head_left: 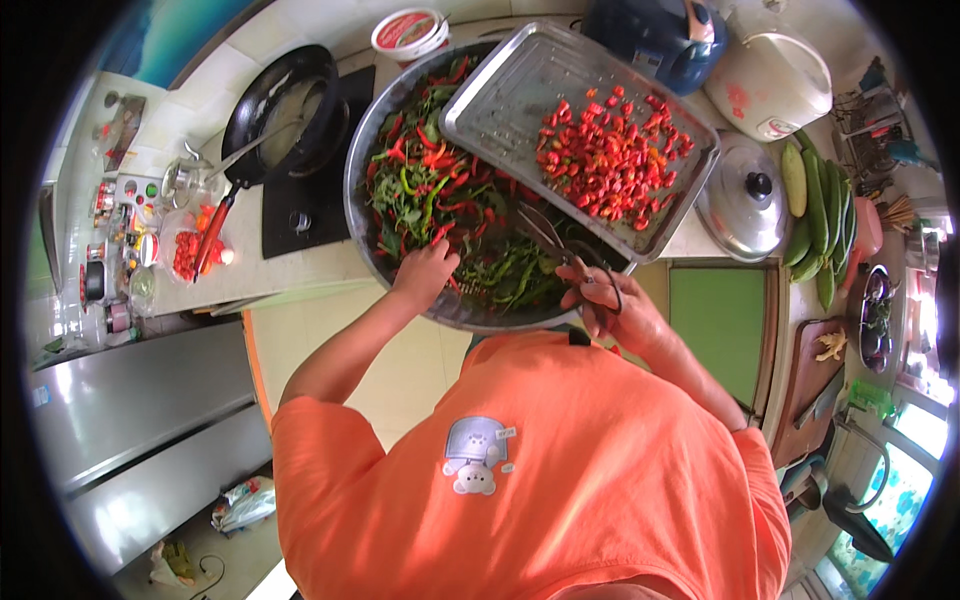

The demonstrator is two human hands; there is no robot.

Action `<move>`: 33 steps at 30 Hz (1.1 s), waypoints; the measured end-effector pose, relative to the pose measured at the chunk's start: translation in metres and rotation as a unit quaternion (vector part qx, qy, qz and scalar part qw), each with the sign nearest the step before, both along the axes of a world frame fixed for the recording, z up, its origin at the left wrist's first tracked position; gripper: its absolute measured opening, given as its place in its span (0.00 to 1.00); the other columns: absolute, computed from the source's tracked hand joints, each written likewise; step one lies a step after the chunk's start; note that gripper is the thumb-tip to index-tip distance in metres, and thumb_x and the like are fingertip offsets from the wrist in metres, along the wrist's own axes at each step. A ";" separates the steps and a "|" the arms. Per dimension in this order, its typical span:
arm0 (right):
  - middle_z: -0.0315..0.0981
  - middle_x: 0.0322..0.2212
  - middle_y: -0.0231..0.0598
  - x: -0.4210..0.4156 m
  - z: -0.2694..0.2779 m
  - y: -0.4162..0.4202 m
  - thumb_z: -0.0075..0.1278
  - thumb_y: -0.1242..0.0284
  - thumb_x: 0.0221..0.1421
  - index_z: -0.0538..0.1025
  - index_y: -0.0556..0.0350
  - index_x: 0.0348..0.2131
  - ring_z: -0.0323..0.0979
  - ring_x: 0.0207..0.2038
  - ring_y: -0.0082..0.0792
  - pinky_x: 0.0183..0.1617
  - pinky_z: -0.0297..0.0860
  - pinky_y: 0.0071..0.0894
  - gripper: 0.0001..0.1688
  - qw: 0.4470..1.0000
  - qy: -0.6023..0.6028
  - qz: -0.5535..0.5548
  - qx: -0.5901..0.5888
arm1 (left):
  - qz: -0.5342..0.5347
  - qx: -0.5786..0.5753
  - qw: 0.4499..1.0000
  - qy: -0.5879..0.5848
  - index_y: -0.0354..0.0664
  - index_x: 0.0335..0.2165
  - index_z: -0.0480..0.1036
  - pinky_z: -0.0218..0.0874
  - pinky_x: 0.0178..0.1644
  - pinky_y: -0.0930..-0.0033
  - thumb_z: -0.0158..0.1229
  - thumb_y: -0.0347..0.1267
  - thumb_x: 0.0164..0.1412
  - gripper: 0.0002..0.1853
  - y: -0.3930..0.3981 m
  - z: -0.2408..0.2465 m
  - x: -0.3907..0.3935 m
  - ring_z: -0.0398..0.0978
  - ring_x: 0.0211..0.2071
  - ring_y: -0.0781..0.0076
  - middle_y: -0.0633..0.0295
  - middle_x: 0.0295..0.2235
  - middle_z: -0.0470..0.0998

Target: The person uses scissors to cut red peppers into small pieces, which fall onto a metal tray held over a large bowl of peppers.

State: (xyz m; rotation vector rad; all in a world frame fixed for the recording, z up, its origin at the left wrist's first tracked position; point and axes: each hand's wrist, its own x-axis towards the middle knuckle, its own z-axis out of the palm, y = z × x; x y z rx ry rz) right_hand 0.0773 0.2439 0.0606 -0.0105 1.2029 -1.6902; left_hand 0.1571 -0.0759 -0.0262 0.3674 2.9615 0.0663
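A wide metal basin point(354, 214) before me holds whole red chilies point(442, 159), green chilies point(517, 274) and leafy stems. My left hand point(426, 276) reaches over its near left rim, fingertips down among the red chilies. Whether those fingers grip a chili cannot be made out. In my right hand point(611, 298) is a pair of dark metal scissors point(551, 232); the blades point up and left over the basin. A rectangular metal tray point(510, 97) overlaps the basin's far right side. Chopped red chilies point(611, 154) lie spread over its right part.
On the left, a black wok point(281, 112) sits on a cooktop point(300, 221), its red handle jutting nearer. To the right are a metal lid point(739, 199), cucumbers point(821, 202) and a cutting board point(799, 390) with a knife point(821, 397). Two cookers point(772, 82) stand behind the tray.
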 end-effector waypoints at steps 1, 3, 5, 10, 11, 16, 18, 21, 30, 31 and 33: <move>0.73 0.31 0.41 0.004 0.004 0.001 0.45 0.63 0.55 0.64 0.57 0.52 0.67 0.16 0.21 0.17 0.62 0.16 0.27 0.995 -0.073 -0.043 -0.044 | -0.002 0.014 1.000 0.009 0.40 0.25 0.66 0.65 0.31 0.58 0.50 0.25 0.47 0.03 -0.002 -0.001 -0.002 0.71 0.31 0.56 0.55 0.31 0.66; 0.72 0.38 0.50 0.011 0.009 0.006 0.42 0.58 0.57 0.56 0.56 0.56 0.68 0.16 0.25 0.19 0.65 0.19 0.33 0.984 -0.127 -0.084 -0.090 | -0.014 0.013 1.000 0.022 0.40 0.22 0.67 0.64 0.35 0.59 0.50 0.28 0.47 0.02 -0.004 0.005 0.001 0.70 0.34 0.59 0.57 0.33 0.66; 0.72 0.35 0.47 0.009 0.019 0.013 0.42 0.57 0.57 0.57 0.59 0.55 0.67 0.16 0.24 0.18 0.63 0.18 0.33 0.983 -0.085 -0.101 -0.131 | -0.095 0.010 0.995 0.040 0.41 0.23 0.68 0.63 0.38 0.61 0.51 0.29 0.46 0.03 -0.006 0.014 -0.005 0.69 0.35 0.61 0.58 0.34 0.66; 0.69 0.29 0.37 0.011 0.015 0.045 0.44 0.61 0.57 0.65 0.64 0.49 0.64 0.14 0.21 0.17 0.59 0.17 0.27 0.984 -0.024 -0.048 -0.169 | -0.194 0.007 0.981 -0.028 0.43 0.25 0.69 0.61 0.40 0.64 0.50 0.29 0.47 0.04 -0.013 0.009 -0.009 0.68 0.36 0.65 0.61 0.31 0.67; 0.68 0.27 0.35 0.010 0.016 0.048 0.44 0.62 0.57 0.66 0.65 0.47 0.63 0.14 0.21 0.17 0.58 0.16 0.26 0.985 -0.005 -0.036 -0.168 | -0.214 0.010 0.976 -0.030 0.43 0.25 0.69 0.61 0.41 0.64 0.49 0.29 0.47 0.04 -0.016 0.005 -0.011 0.68 0.36 0.65 0.62 0.31 0.67; 0.69 0.31 0.40 -0.002 0.029 0.037 0.44 0.63 0.57 0.66 0.62 0.48 0.66 0.16 0.22 0.17 0.59 0.13 0.25 0.962 -0.080 -0.091 -0.246 | -0.222 0.034 0.974 0.026 0.44 0.30 0.72 0.60 0.41 0.67 0.52 0.29 0.46 0.08 -0.020 0.007 -0.015 0.69 0.36 0.69 0.66 0.32 0.71; 0.70 0.33 0.43 0.000 0.031 0.033 0.42 0.61 0.58 0.65 0.63 0.49 0.69 0.18 0.24 0.18 0.62 0.14 0.27 0.968 -0.094 -0.101 -0.212 | -0.216 0.051 0.973 0.057 0.43 0.32 0.72 0.60 0.43 0.67 0.53 0.28 0.47 0.09 -0.018 0.011 -0.015 0.69 0.37 0.69 0.66 0.33 0.73; 0.71 0.35 0.44 -0.001 0.025 0.033 0.40 0.55 0.58 0.62 0.63 0.52 0.72 0.21 0.27 0.20 0.67 0.16 0.33 0.972 -0.055 -0.059 -0.218 | -0.168 0.169 0.964 0.122 0.44 0.33 0.72 0.60 0.45 0.66 0.56 0.27 0.47 0.10 -0.004 0.023 -0.018 0.70 0.38 0.68 0.65 0.33 0.74; 0.66 0.22 0.31 -0.026 0.022 0.011 0.41 0.49 0.56 0.67 0.61 0.49 0.63 0.14 0.16 0.15 0.55 0.15 0.35 0.972 0.213 0.011 -0.096 | 0.320 0.732 0.595 -0.088 0.37 0.43 0.66 0.53 0.17 0.81 0.43 0.32 0.64 0.13 0.085 0.086 -0.122 0.64 0.14 0.83 0.66 0.20 0.70; 0.65 0.20 0.29 -0.029 0.022 0.008 0.42 0.49 0.55 0.68 0.60 0.48 0.63 0.14 0.16 0.15 0.55 0.15 0.34 0.973 0.218 0.016 -0.074 | 0.318 0.752 0.570 -0.089 0.36 0.44 0.66 0.54 0.18 0.81 0.42 0.32 0.64 0.13 0.090 0.084 -0.127 0.64 0.15 0.83 0.66 0.20 0.70; 0.64 0.17 0.27 -0.034 0.021 0.004 0.45 0.49 0.54 0.70 0.59 0.45 0.62 0.13 0.16 0.15 0.54 0.15 0.33 0.975 0.215 0.016 -0.044 | 0.312 0.741 0.589 -0.076 0.34 0.41 0.67 0.55 0.19 0.81 0.46 0.30 0.62 0.12 0.098 0.085 -0.132 0.65 0.16 0.83 0.66 0.21 0.71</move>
